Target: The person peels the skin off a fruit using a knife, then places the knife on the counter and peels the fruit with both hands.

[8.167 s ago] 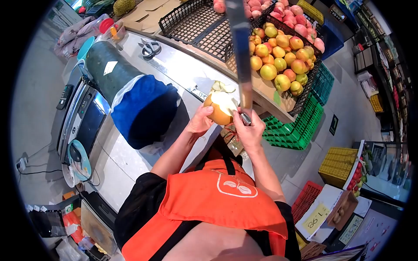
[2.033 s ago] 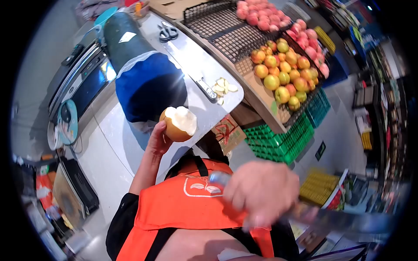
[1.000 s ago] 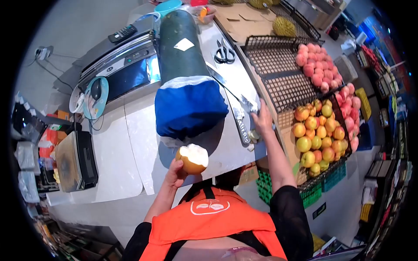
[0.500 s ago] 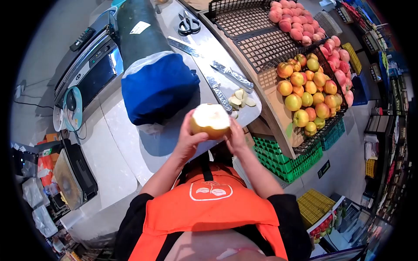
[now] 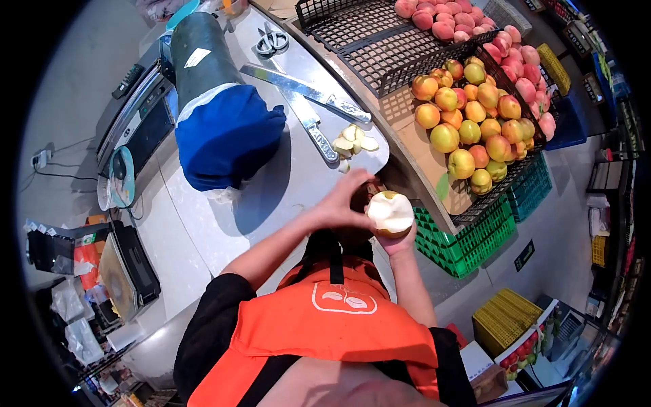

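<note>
A partly cut fruit [image 5: 391, 213], pear-like with brown-yellow skin and bare white flesh on top, sits in my right hand [image 5: 403, 244], whose fingers are mostly hidden beneath it. My left hand [image 5: 344, 201] is beside the fruit, its fingers spread and its thumb close to the skin; whether they touch I cannot tell. Pale cut pieces [image 5: 354, 140] lie in a small heap near the table corner. Two knives with patterned handles lie behind them: one knife [image 5: 306, 117] points away from me, and the other knife [image 5: 305, 90] crosses over toward the crate.
Scissors [image 5: 272, 42] lie farther back on the table [image 5: 271, 197]. A large dark green gourd [image 5: 203, 54] wears a blue cover [image 5: 227, 139] on its near end. At right, a black crate [image 5: 468, 210] holds yellow-red fruit [image 5: 477, 129], above green crates [image 5: 468, 241]. Pink peaches [image 5: 444, 20] lie beyond.
The fruit has moved right and nearer to me, from between both hands into my right hand. My left hand has come off its side and spread its fingers. The camera view has shifted.
</note>
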`<state>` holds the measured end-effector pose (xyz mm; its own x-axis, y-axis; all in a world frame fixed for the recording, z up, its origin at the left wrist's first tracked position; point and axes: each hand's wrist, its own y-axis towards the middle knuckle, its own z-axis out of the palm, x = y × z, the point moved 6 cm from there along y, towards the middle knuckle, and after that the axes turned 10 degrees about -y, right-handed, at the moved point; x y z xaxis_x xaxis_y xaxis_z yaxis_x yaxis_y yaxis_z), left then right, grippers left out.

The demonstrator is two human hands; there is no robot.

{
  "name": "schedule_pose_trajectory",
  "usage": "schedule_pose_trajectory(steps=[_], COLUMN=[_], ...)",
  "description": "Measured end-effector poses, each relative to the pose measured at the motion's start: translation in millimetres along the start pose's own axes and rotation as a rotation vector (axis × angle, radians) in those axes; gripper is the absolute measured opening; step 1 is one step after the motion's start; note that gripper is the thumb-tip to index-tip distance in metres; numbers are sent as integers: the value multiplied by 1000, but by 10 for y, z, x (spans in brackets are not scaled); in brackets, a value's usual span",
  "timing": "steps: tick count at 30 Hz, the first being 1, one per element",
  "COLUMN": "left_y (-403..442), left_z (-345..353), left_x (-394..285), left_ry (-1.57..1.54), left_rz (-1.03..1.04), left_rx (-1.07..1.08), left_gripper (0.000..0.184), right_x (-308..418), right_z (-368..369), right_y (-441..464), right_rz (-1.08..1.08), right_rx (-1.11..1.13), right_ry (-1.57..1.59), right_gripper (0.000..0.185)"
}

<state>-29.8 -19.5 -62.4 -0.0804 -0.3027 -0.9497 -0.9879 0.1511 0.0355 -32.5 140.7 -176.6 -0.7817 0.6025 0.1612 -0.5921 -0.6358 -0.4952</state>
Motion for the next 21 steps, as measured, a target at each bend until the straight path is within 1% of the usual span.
schedule_pose_trajectory(steps=[1,2,4,6,7,10,11,14,18,21], left_y=[89,207,456,687,780,1018,1064,1117,1107,1103], left_z=[-170,-350,-684,-838,-848,-810,-808,-741,-633,-602], left_x=[104,217,322,653,768,707,660,578,663,727], left_ry=[-91,-178,-64,242,332,651,683,651,658,625], left_rz=[-72,-141,-262,-301,-272,-489,-504,-623,-712,-783], left_rx=[-91,-184,-354,-442,-475,-346,-382,-329,-377,-368], left_gripper=[94,90,80,74,70,67,65,58,59,60], right_x=[28,40,60,56,62,91,106,133,167,202], right_z=[-60,-113,-260,-344,-368,-415,-411,-450,-527,-539], right_y=[-26,-13,-1,2,10,54,46,24,79,109], right_rz=[-23,-14,7,31,48,75,79,110,115,128], right_rx=[-38,-51,-86,-112,-104,-109,-120,-139,-118,-123], right_ry=[104,86,44,-11,-55,-109,-114,-120,-107,-82], right_gripper=[55,54,54,53,51,50,50,50,48,46])
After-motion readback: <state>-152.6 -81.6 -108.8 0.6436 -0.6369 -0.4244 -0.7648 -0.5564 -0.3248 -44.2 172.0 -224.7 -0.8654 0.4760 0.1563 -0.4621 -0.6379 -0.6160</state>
